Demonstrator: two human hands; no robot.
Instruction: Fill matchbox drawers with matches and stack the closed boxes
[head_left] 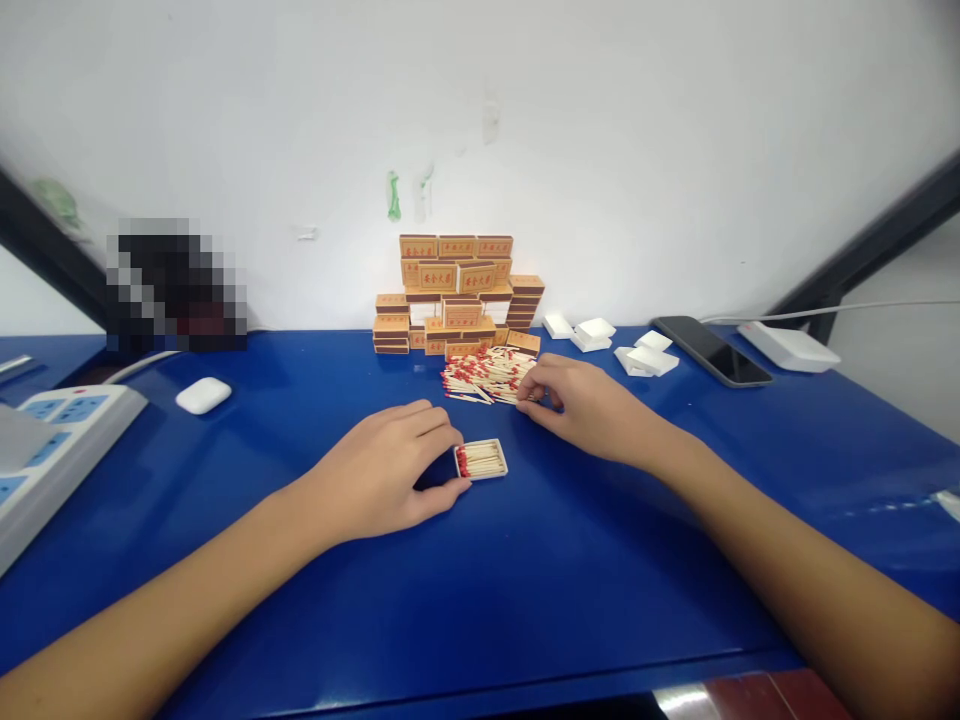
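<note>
My left hand (390,470) rests on the blue table, fingers and thumb curled against the left end of a small white matchbox tray (481,459) that holds red-tipped matches. My right hand (581,405) reaches to the right edge of a loose pile of red-tipped matches (486,374), with its fingertips pinched together there. Whether a match is between those fingertips is too small to see. Behind the pile stands a stack of brown matchboxes (456,292) against the white wall.
Several empty white trays (596,331) lie right of the stack. A dark phone (709,350) and a white box with a cable (787,346) sit further right. A white earbud case (203,395) and a power strip (52,440) lie on the left.
</note>
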